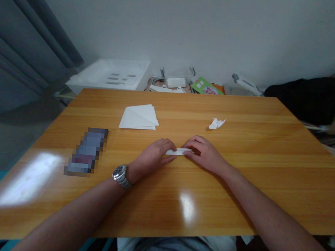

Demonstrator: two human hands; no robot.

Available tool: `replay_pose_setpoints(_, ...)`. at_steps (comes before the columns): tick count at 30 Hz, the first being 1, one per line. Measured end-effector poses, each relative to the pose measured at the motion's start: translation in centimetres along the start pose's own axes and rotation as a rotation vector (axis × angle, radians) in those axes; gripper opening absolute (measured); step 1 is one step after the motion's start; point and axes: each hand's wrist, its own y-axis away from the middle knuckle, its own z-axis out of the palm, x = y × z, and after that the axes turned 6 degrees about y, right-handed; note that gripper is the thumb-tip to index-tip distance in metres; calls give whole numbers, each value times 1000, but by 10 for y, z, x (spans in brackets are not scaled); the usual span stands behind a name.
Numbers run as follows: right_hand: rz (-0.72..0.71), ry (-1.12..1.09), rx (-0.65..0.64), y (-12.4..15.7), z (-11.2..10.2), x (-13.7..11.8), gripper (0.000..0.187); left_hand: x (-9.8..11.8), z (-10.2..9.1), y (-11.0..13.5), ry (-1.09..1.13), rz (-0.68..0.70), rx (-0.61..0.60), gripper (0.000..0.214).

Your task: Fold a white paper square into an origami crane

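A narrow folded strip of white paper (179, 152) lies low over the middle of the wooden table. My left hand (156, 155), with a metal watch (122, 175) on its wrist, grips the strip's left end between thumb and fingers. At the other end, the thumb and fingers of my right hand (204, 153) close around the paper. Part of each end is hidden by the fingers. Beyond my right hand sits a small white folded paper piece (216, 124), its points sticking up. Several flat white sheets (140, 117) lie stacked farther left.
A phone-like device (87, 151), pixelated, rests on the left of the table (237, 203). Behind the far edge are a white plastic tray (101, 73), a green booklet (205, 86) and a black cloth heap (306, 97). A grey curtain (25, 29) hangs at left.
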Motion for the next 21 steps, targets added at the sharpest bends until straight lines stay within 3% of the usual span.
replay_pose_setpoints(5,-85,-8,7,0,0,-1,25,0,0,0,17,-31,34,10)
replay_pose_setpoints(11,-97,-24,36,-1,4,-5,8,5,0,-1,79,-72,79,6)
replay_pose_setpoints(21,-30,7,45,-5,7,-8,5,5,2,-3,142,-139,101,6)
